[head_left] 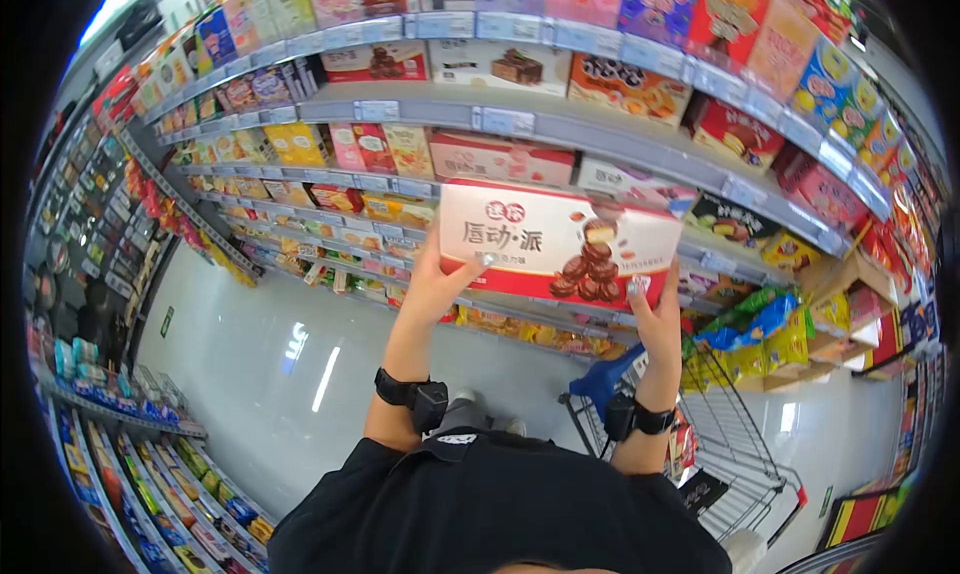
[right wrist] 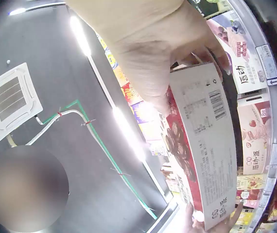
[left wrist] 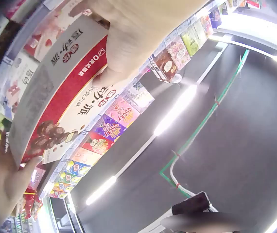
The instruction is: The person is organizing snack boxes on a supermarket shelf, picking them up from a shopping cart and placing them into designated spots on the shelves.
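Both hands hold up a red and white box of chocolate pies (head_left: 540, 229), its printed front facing the head camera. My left hand (head_left: 437, 277) grips the box's left end, thumb across the lower front. At the opposite end, my right hand (head_left: 657, 319) holds the lower corner with its thumb on the front. In the left wrist view the box (left wrist: 56, 92) shows a grey-looking side and the red front edge. The right wrist view shows a white side of the box (right wrist: 209, 136) with a barcode and small print.
Shelves (head_left: 350, 104) of boxed snacks curve around in front, with a pink box (head_left: 500, 160) just behind the held one. A wire shopping cart (head_left: 740, 454) stands close on the right, near bagged snacks (head_left: 760, 334). Pale glossy floor (head_left: 270, 344) lies to the left.
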The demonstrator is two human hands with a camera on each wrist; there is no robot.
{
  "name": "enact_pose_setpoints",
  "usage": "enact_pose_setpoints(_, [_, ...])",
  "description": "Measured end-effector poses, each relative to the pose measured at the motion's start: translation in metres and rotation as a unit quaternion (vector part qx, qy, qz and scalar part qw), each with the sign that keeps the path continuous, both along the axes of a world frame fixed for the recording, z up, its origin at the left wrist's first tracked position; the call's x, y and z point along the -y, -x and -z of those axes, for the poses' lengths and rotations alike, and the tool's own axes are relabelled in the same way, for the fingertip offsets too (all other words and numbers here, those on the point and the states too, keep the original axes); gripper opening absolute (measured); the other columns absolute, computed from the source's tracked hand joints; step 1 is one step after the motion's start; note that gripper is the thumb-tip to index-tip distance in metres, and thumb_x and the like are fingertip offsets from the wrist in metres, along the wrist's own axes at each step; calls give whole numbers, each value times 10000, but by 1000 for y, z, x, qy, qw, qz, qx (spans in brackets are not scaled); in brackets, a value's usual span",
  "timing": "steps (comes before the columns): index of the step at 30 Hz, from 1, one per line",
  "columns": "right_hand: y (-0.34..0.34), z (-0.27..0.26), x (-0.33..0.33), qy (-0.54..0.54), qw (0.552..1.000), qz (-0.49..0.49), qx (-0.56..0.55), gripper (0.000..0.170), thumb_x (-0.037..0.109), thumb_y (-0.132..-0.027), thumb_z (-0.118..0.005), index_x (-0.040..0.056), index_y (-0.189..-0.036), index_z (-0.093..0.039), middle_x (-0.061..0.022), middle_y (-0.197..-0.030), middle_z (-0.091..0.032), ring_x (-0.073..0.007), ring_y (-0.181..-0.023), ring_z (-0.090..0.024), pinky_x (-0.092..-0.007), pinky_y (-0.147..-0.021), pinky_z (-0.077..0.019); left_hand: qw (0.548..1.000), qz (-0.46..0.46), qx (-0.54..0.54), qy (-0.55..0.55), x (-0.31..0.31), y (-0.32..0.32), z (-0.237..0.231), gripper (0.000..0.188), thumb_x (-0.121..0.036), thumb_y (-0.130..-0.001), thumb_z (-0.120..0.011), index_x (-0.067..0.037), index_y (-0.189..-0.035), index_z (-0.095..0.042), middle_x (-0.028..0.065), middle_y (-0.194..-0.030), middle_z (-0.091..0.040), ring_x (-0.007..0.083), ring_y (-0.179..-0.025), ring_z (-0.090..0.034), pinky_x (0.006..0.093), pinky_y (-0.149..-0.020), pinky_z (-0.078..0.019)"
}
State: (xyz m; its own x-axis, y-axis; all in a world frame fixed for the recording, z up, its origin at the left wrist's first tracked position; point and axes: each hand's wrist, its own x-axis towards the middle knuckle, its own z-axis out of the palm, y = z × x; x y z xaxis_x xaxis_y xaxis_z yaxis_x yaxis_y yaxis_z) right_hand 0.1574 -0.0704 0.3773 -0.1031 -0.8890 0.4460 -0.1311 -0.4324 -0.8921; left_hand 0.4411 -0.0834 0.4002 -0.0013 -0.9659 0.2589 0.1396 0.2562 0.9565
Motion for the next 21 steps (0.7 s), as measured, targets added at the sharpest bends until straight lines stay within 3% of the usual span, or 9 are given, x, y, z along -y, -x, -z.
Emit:
enact_pose_setpoints(3, [-12, 2, 13, -14, 999, -2, -35, 626, 52, -792, -611, -1, -1323, -283, -118, -1129, -547, -168, -1012, -532, -309, -877, -428, 983, -39, 155, 91, 21, -21, -1, 635, -101, -753, -698, -18, -1296, -380, 80, -1175, -528, 147, -1064, -498, 301, -929, -389])
enact_pose_setpoints(4, [-17, 10, 23, -37, 999, -10, -10, 586, 36, -756, -652, -14, -1258, -352, -110, -1051, -585, -156, -955, -558, -301, -830, -455, 985, -37, 130, 103, 28, -26, 0, 720, -77, -679, -702, -20, -1319, -376, 143, -1243, -496, 229, -1158, -457, 358, -980, -344])
enact_pose_setpoints(7, [-39, 7, 42, -135, 990, -24, -32, 582, 90, -742, -710, 0, -1223, -396, -84, -1053, -579, -143, -911, -570, -284, -784, -467, 934, -87, 235, 255, 45, -59, -11, 738, -60, -655, -692, -38, -1323, -381, 155, -1289, -471, 278, -1173, -460, 386, -991, -331])
enact_pose_setpoints(11, [-98, 16, 88, -10, 998, 34, -48, 563, 8, -699, -715, -4, -1199, -456, -73, -902, -630, -158, -845, -602, -274, -755, -478, 906, -157, 314, 237, 65, -129, -24, 746, -65, -641, -684, -68, -1327, -391, 161, -1332, -429, 315, -1239, -375, 410, -1024, -267])
enact_pose_setpoints(13, [-149, -1, 109, 106, 982, 106, -112, 513, 80, -742, -697, 15, -1198, -470, -115, -1107, -543, -207, -985, -560, -311, -840, -447, 914, -152, 300, 226, 76, -171, -34, 747, -85, -648, -696, -71, -1329, -391, 154, -1360, -391, 324, -1250, -347, 408, -1027, -252])
enact_pose_setpoints(15, [-201, -34, 131, 220, 919, 229, -234, 519, 128, -777, -673, 27, -1229, -439, -138, -1224, -465, -233, -1082, -519, -340, -900, -425, 934, -151, 243, 214, 90, -209, -37, 748, -86, -650, -700, -73, -1331, -389, 149, -1366, -381, 335, -1243, -350, 412, -1024, -253])
enact_pose_setpoints(17, [-239, -31, 170, 263, 956, 133, -3, 538, 170, -807, -637, 38, -1267, -390, -154, -1279, -398, -239, -1129, -483, -361, -941, -409, 957, -122, 158, 210, 107, -240, -36, 742, -23, -670, -681, -34, -1339, -361, 142, -1322, -416, 266, -1230, -382, 384, -1014, -291])
enact_pose_setpoints(19, [-267, -33, 203, 306, 932, 195, -19, 506, 191, -859, -559, 63, -1293, -332, -169, -1276, -405, -251, -1147, -475, -382, -958, -423, 972, -68, 41, 220, 125, -263, -37, 743, 20, -675, -666, -11, -1342, -341, 138, -1283, -445, 221, -1219, -394, 361, -1006, -314])
enact_pose_setpoints(21, [-295, -36, 215, 323, 933, 98, 123, 486, 236, -865, -578, 37, -1251, -361, -147, -1259, -448, -240, -1147, -477, -386, -956, -424, 968, -61, 43, 241, 151, -286, -30, 752, 77, -677, -636, 9, -1350, -308, 116, -1243, -463, 181, -1177, -423, 330, -988, -340])
